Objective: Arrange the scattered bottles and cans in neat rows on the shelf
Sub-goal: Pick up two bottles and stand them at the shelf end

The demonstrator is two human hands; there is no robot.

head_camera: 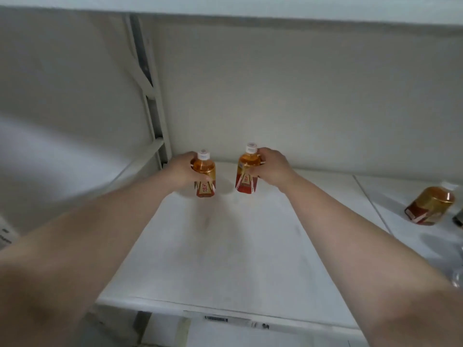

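The white metal shelf board (pixel 225 246) runs back to an off-white rear panel (pixel 300 96). A slotted pale upright post (pixel 152 116) stands at its left rear corner, and the underside of a higher shelf (pixel 225 11) crosses the top of the view. A small barcode label (pixel 216 318) sits on the shelf's front edge. Both my bare forearms reach over the board toward the back. My left hand (pixel 181 171) grips a small clear plastic bottle of amber drink (pixel 206 179), which has a white cap and a red-and-gold label. The fingers curl round its upper body from the left and the thumb lies across the near side. This bottle is upright, near the rear panel and just right of the post. My right hand (pixel 271 169) grips a second amber-drink bottle (pixel 246 176) of the same make from the right side, fingers closed round its shoulder and label. It leans slightly, with the cap tipped toward the right. The two bottles are side by side with a clear gap between them, not touching. I cannot tell whether either base rests on the board or hangs just above it. A third amber-drink bottle (pixel 429 205) lies on its side on the adjoining board to the right, well apart from both hands, its base toward me. Something dark is cut off at the right edge beside it, and too little of it shows to identify.
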